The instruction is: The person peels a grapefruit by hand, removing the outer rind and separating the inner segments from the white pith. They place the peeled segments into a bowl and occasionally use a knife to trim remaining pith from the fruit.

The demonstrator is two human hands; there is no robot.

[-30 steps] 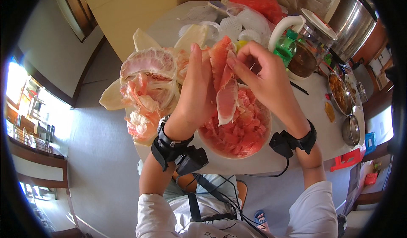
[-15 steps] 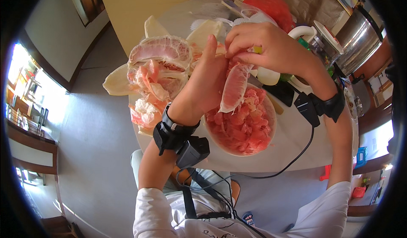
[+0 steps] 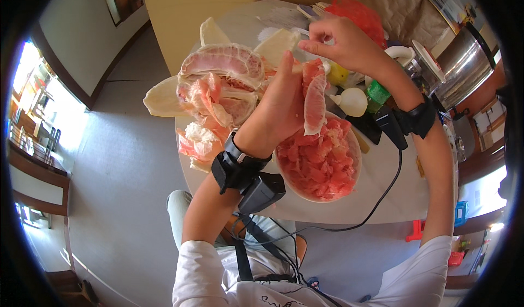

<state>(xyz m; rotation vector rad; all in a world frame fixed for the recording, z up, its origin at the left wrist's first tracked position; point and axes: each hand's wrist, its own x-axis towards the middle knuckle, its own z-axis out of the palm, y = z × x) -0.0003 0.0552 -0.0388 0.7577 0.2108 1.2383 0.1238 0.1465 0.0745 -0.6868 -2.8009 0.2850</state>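
"How are the two hands placed?"

"The left hand (image 3: 281,102) has its thumb raised and its fingers, mostly hidden, closed on one fruit segment (image 3: 315,107). The right hand (image 3: 345,46) is up and apart from it, loosely curled, a gap showing between thumb and forefinger; I see nothing held in it."

"Where exactly is that segment?"

"Upright beside the left palm, red flesh at the top, pale skin lower down, its lower tip over the one bowl (image 3: 355,149)."

"And inside the bowl?"

"A heap of red pulp (image 3: 316,165), too many overlapping bits to count."

"What lies left of the hands?"

"One large skinned piece (image 3: 221,64) on top, with loose skins (image 3: 210,96) below it, too tangled to count. Around them I count three flaps of peel (image 3: 162,96): one behind, one to the left, one near the left thumb."

"Beyond the bowl?"

"One yellow fruit (image 3: 337,75), one pale rounded thing (image 3: 352,102) I can't identify, one green bottle (image 3: 377,93) and one flat black thing (image 3: 367,129). Farther off, one red bag (image 3: 357,20), one jug with a white handle (image 3: 401,53) and one big metal pot (image 3: 464,69)."

"All on one bench?"

"The bowl and fruit are on one pale bench (image 3: 396,198); the pot's base is hidden."

"Anything on the wrists?"

"Two black straps (image 3: 234,167), one each."
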